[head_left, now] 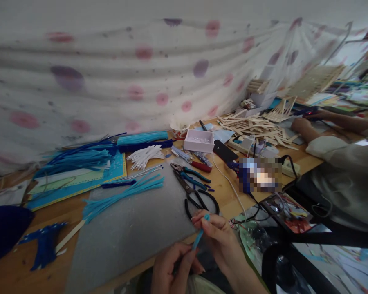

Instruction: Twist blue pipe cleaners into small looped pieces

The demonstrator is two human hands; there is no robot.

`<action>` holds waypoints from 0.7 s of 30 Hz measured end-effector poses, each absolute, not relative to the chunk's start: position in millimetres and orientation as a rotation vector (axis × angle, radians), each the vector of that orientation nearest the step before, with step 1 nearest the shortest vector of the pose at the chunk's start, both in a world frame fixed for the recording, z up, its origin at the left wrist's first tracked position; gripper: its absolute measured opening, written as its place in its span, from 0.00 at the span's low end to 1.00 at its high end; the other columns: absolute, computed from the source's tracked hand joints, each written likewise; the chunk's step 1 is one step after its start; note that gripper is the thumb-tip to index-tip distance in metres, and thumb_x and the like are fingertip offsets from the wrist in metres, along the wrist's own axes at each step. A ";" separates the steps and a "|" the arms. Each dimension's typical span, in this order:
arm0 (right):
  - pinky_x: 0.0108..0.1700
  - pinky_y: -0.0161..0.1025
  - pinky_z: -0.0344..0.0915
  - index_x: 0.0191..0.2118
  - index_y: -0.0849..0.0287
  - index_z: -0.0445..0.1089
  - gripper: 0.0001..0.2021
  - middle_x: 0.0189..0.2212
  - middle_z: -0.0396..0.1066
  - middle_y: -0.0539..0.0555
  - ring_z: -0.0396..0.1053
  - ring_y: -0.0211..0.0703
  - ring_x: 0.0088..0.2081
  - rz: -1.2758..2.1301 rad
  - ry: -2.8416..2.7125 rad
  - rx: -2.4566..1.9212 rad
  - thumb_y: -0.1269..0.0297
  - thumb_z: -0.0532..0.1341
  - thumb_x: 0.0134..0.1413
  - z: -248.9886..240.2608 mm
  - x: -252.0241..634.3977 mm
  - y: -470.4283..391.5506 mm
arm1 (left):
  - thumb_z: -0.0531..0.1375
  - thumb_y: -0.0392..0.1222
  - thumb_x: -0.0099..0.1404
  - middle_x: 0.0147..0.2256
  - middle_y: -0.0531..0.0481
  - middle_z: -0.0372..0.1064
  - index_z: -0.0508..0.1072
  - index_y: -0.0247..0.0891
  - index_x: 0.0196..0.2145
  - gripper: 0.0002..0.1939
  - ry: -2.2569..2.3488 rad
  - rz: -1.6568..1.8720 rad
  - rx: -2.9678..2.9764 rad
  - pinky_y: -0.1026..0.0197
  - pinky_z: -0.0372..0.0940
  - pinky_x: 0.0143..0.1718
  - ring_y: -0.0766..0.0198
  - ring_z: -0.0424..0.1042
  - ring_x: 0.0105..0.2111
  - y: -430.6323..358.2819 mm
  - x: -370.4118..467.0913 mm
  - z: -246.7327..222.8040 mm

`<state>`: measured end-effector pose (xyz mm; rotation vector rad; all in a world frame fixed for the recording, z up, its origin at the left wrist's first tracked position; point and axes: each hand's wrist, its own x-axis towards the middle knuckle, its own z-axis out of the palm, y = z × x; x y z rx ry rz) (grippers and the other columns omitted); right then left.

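Observation:
A light blue pipe cleaner (198, 238) runs between my two hands at the table's front edge. Its lower end is pinched by my left hand (178, 265). Fingers of my right hand (218, 234) are closed on the upper end, where the strip looks bent over. Just beyond the right hand lie black-handled scissors (199, 198) on the grey mat (131, 228). Pliers with teal handles (191, 173) rest beside them. A bundle of light blue pipe cleaners (122, 196) is spread across the mat, left of my hands.
Dark blue pipe-cleaner pieces (46, 245) lie at the left. White stems (145, 156), a white box of small beads (199, 141) and a black phone (225, 151) stand farther back. Wooden sticks (260, 126) are heaped at right, near another person's hand (303, 126). Cables (233, 188) cross the right side.

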<state>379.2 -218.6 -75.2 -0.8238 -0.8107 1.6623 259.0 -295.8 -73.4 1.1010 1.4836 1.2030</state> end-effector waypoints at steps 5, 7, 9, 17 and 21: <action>0.42 0.39 0.69 0.25 0.53 0.81 0.09 0.32 0.79 0.55 0.74 0.45 0.37 1.757 -0.871 -0.889 0.54 0.74 0.38 -80.0 382.9 -212.3 | 0.58 0.58 0.64 0.21 0.51 0.75 0.76 0.39 0.28 0.19 1.476 1.216 1.040 0.63 0.67 0.31 0.62 0.72 0.23 -289.1 261.3 -74.2; 0.44 0.41 0.69 0.29 0.54 0.82 0.10 0.35 0.80 0.57 0.75 0.48 0.40 1.759 -0.885 -0.925 0.56 0.74 0.38 -82.0 381.6 -212.6 | 0.59 0.57 0.63 0.21 0.52 0.74 0.75 0.39 0.29 0.19 1.469 1.243 0.985 0.64 0.66 0.28 0.63 0.72 0.21 -288.1 261.8 -75.6; 0.44 0.43 0.69 0.31 0.55 0.82 0.12 0.37 0.80 0.58 0.75 0.51 0.42 1.731 -0.876 -0.966 0.56 0.74 0.37 -83.1 378.8 -214.2 | 0.59 0.57 0.63 0.21 0.52 0.74 0.75 0.39 0.29 0.19 1.455 1.270 0.929 0.64 0.66 0.27 0.64 0.71 0.21 -288.3 262.7 -77.7; 0.37 0.38 0.70 0.25 0.55 0.81 0.08 0.30 0.79 0.54 0.74 0.44 0.32 1.643 -0.982 -1.026 0.58 0.74 0.39 -79.1 373.6 -214.0 | 0.60 0.54 0.64 0.38 0.45 0.78 0.76 0.38 0.41 0.17 1.562 1.321 0.952 0.61 0.69 0.43 0.59 0.76 0.38 -287.2 255.2 -85.2; 0.33 0.35 0.67 0.24 0.57 0.80 0.08 0.25 0.76 0.52 0.71 0.41 0.29 1.671 -1.189 -0.980 0.59 0.73 0.40 -78.4 375.5 -211.5 | 0.59 0.48 0.66 0.47 0.45 0.73 0.76 0.40 0.44 0.13 1.545 1.402 1.158 0.60 0.65 0.51 0.58 0.71 0.49 -272.3 238.0 -72.1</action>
